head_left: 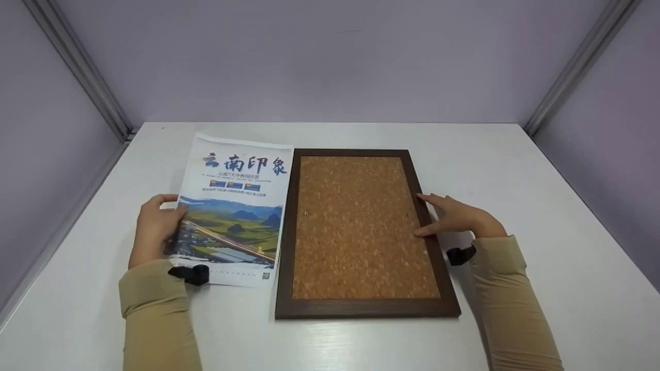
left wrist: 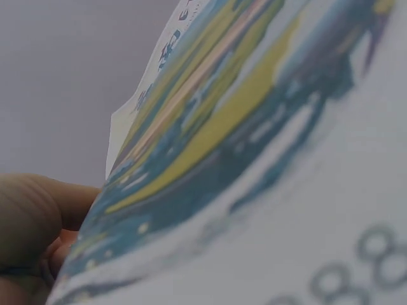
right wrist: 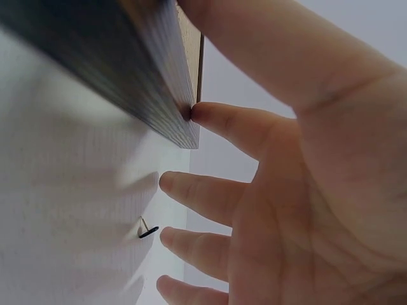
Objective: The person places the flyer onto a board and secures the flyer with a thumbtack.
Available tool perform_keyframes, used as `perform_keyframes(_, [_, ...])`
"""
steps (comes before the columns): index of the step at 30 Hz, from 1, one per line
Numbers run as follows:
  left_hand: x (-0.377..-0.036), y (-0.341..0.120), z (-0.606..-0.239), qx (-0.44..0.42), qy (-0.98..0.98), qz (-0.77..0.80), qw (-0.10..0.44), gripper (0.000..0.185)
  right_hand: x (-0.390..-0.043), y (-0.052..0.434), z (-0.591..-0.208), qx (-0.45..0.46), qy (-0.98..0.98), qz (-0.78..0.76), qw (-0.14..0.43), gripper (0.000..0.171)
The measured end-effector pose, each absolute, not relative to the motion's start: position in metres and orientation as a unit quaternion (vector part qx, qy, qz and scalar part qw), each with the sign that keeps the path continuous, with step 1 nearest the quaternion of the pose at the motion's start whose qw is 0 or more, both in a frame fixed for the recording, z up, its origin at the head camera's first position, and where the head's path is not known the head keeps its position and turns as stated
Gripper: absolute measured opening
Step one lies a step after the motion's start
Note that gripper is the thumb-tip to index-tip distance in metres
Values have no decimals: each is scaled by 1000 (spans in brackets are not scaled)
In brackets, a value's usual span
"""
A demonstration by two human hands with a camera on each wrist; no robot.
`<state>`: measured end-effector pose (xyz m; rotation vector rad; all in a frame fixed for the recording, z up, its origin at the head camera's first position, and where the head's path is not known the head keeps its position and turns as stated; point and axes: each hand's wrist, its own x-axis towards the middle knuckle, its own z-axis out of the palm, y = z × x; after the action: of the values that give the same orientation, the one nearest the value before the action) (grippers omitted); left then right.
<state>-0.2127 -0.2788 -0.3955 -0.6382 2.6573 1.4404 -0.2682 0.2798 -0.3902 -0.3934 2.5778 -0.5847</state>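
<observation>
A printed poster (head_left: pixel 234 216) with large blue characters above a landscape photo stands at the left, its surface bowed in the left wrist view. My left hand (head_left: pixel 154 221) pinches its left edge, thumb in front; the fingers behind the sheet are partly hidden. To the right of the poster lies a cork board (head_left: pixel 361 226) in a dark brown wooden frame (head_left: pixel 366 308). The poster's right edge meets or slightly overlaps the frame's left side. With thumb and index fingertip, my right hand (head_left: pixel 454 214) touches the frame's right side; its other fingers extend apart, off the wood, in the right wrist view.
A black-headed thumbtack (right wrist: pixel 149 232) lies point up on the white table (head_left: pixel 541 232), close to the right fingertips. Pale purple panels (head_left: pixel 330 62) with metal corner posts (head_left: pixel 82 67) enclose the back and sides. Black wrist-worn devices (head_left: pixel 195 274) sit at both cuffs.
</observation>
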Motion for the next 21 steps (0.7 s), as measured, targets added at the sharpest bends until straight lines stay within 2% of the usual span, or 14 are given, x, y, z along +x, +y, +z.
perform_keyframes(11, [-222, -256, -399, -183, 856, 484, -2, 51, -268, 278, -389, -140, 938, -213, 234, 109])
perform_keyframes(16, [-225, -245, -401, -168, 863, 476, 0, 49, -270, 278, -389, -138, 939, -207, 237, 111])
perform_keyframes(21, [-226, -232, -395, -137, 870, 473, 25, 51, -270, 277, -389, -141, 940, -204, 237, 110])
